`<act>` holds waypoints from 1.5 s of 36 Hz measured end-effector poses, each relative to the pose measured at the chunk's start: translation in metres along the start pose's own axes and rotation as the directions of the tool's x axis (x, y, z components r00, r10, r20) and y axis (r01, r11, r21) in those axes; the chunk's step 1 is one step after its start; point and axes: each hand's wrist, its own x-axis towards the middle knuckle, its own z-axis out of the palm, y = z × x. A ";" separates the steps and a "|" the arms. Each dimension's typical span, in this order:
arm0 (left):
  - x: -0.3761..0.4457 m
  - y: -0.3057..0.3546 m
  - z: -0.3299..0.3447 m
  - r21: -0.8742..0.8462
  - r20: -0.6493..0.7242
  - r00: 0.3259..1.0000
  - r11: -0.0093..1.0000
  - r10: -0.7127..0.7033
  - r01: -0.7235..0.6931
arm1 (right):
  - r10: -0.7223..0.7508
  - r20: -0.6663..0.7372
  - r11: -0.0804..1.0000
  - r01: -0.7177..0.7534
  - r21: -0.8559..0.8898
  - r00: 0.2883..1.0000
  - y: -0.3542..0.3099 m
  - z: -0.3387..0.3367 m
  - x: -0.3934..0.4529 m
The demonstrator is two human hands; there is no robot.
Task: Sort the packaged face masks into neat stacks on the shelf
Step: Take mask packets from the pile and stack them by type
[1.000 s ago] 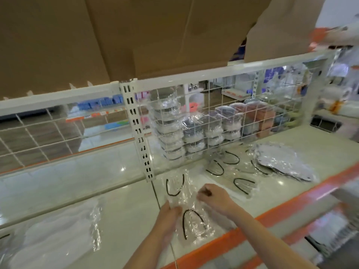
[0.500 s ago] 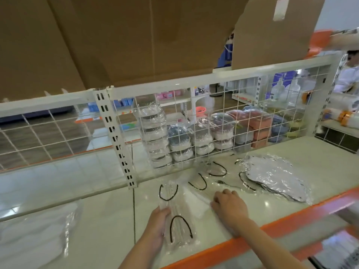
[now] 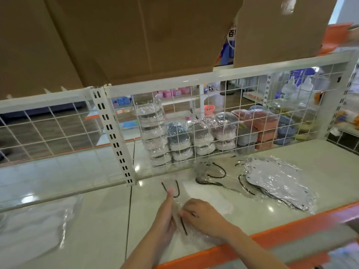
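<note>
Head view. A clear-wrapped face mask packet (image 3: 177,210) with black ear loops lies on the pale shelf (image 3: 101,230), near its orange front edge, directly between the two hands. The left hand (image 3: 165,212) lies along the packet's left side with fingers straight, pressing against the wrapper, one fingertip reaching the far ear loop. The right hand (image 3: 202,216) rests on the packet's right side, fingers curled and pinching the plastic close to the near ear loop. Further right and farther back, loose mask packets (image 3: 211,175) lie scattered, and beside them a fanned stack of silver-grey packaged masks (image 3: 279,183). A white bagged item (image 3: 33,230) lies at the near left. A wire grid panel (image 3: 213,121) backs the shelf; cardboard boxes (image 3: 116,39) sit above.
</note>
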 end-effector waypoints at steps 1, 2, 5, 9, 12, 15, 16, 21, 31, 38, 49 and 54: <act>0.001 -0.001 0.000 0.044 -0.014 1.000 0.999 0.004 -0.003 | -0.012 0.031 1.000 0.012 0.011 0.999 -0.001 -0.001 -0.001; 0.003 -0.003 -0.001 0.090 -0.044 0.999 0.996 0.013 -0.009 | -0.010 0.045 1.000 0.009 0.013 0.999 -0.002 -0.003 -0.001; 0.004 -0.009 -0.004 0.150 -0.122 0.992 0.989 0.036 -0.017 | 0.030 -0.041 0.999 -0.031 -0.035 0.999 0.008 -0.012 0.005; -0.003 -0.008 -0.006 0.149 -0.132 0.989 0.988 0.060 -0.040 | 0.248 -0.314 0.958 -0.280 -0.059 0.917 0.048 -0.024 0.018; -0.004 -0.007 -0.009 0.163 -0.126 0.990 0.986 0.058 -0.037 | 0.345 -0.346 0.902 -0.410 -0.134 0.873 0.070 -0.031 0.018; -0.001 -0.008 -0.011 0.132 -0.149 0.988 0.991 0.045 -0.025 | 0.417 -0.327 0.868 -0.479 -0.133 0.848 0.085 -0.030 0.014; -0.005 -0.006 -0.008 0.140 -0.139 0.990 0.990 0.033 -0.014 | 0.411 -0.326 0.863 -0.478 -0.162 0.852 0.089 -0.028 0.013; -0.010 -0.001 -0.006 0.203 -0.051 0.999 0.979 -0.016 0.026 | 0.313 -0.362 0.851 -0.429 -0.304 0.878 0.089 -0.027 0.012; 0.000 0.001 -0.018 0.272 -0.117 0.985 0.950 -0.124 0.152 | 0.179 -0.467 0.906 -0.331 -0.265 0.866 0.071 -0.038 0.014; 0.000 0.008 -0.016 -0.049 -0.056 0.976 0.977 -0.212 0.209 | -0.121 -0.220 0.988 0.138 0.063 0.968 0.049 -0.018 0.021; -0.001 0.011 -0.016 0.085 -0.035 0.993 0.990 -0.110 0.113 | 0.176 -0.299 0.947 -0.244 -0.209 0.938 0.081 -0.029 0.046; -0.002 0.015 -0.023 0.183 -0.063 0.996 0.980 -0.068 0.078 | 0.268 -0.269 0.878 -0.349 -0.326 0.925 0.094 -0.039 0.048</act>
